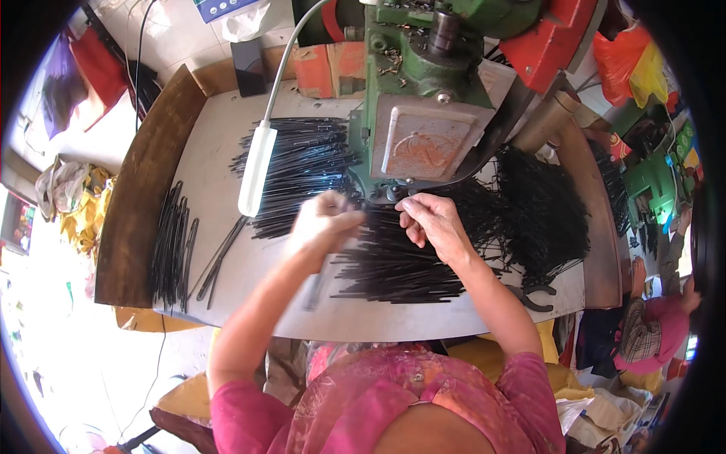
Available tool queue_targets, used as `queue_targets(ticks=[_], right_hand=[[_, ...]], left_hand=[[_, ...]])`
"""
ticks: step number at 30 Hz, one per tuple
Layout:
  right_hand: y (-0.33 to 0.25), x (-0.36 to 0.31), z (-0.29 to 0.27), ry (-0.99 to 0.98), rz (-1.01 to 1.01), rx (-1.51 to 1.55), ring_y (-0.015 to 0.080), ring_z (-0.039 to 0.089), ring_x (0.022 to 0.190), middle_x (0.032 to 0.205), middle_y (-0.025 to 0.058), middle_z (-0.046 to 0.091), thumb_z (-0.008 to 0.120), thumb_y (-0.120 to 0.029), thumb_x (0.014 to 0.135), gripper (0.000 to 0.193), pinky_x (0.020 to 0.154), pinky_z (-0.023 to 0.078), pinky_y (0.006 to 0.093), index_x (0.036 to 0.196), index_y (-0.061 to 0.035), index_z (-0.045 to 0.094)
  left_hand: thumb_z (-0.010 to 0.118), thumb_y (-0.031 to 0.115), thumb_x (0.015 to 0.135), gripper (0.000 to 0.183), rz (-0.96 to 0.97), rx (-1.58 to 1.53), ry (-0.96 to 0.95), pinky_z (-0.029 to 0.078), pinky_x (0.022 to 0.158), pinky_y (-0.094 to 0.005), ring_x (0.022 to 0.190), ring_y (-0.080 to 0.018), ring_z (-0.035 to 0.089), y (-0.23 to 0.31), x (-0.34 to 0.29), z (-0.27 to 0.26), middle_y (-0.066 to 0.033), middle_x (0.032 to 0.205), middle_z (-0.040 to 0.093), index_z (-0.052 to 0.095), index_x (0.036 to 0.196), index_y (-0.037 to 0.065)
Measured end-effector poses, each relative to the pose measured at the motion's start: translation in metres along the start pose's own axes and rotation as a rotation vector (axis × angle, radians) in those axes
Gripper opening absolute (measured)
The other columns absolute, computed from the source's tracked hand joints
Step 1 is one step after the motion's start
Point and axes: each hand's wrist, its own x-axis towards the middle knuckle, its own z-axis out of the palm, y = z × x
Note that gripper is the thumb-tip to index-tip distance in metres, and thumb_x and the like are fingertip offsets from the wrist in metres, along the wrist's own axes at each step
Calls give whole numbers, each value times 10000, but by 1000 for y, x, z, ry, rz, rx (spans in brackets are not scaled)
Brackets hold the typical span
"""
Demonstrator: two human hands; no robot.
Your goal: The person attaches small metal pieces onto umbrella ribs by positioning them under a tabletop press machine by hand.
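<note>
Both hands are in front of a green machine (420, 72) with a pale metal front plate. My right hand (435, 223) is closed, thumb and forefinger pinched together just below the machine's tool. Anything held there is hidden or too small to name. To its left, my left hand (321, 227) is smeared by motion, so its grip does not show. A faint blurred streak runs below that wrist. Thin black rods (401, 265) lie in a pile under and between the hands. Another heap of black rods (295, 166) is beyond my left hand.
A tangled heap of black rods (537, 212) fills the table's right side, with pliers (532, 297) near the front edge. A white lamp (259, 170) hangs at left. Several rods (172, 250) lie by the wooden side board (140, 181). Another person (656, 333) is at far right.
</note>
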Motion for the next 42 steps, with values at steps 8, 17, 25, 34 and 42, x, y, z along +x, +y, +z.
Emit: queue_targets(ticks=[8, 17, 25, 34, 42], right_hand=[[10, 9, 13, -93, -223, -513, 53, 465, 495, 587, 18, 532, 541, -123, 817, 142, 443, 379, 207, 796, 9, 589], [8, -4, 34, -58, -459, -725, 119, 501, 503, 592, 75, 558, 558, -107, 795, 113, 487, 409, 256, 808, 4, 578], [15, -15, 20, -79, -304, -532, 51, 474, 551, 614, 6, 531, 553, -85, 807, 119, 496, 392, 202, 791, 30, 578], [8, -27, 23, -186, -10, -314, 69, 497, 586, 686, 28, 541, 553, -105, 816, 159, 500, 398, 188, 886, 37, 567], [-15, -47, 27, -133, -98, 173, 109, 555, 641, 772, 59, 565, 566, -148, 820, 210, 521, 437, 210, 966, 3, 555]], left_hand=[[618, 79, 688, 157, 507, 1445, 549, 432, 636, -350, 721, -282, 528, -8, -56, -123, -129, 782, 540, 587, 828, 12], [516, -23, 637, 70, 824, 1494, 304, 387, 636, -338, 727, -253, 447, -57, -8, -58, -102, 737, 449, 484, 680, 22], [475, -18, 641, 57, 907, 1562, 280, 367, 632, -342, 704, -243, 434, -59, -10, -70, -105, 709, 425, 453, 656, 32], [539, -117, 566, 223, 1011, 1199, 216, 416, 588, -347, 692, -278, 496, -42, -43, -62, -110, 780, 486, 428, 711, 10], [541, -111, 656, 195, 930, 804, 1, 426, 542, -344, 674, -299, 519, -31, -64, -9, -131, 821, 507, 442, 778, 4]])
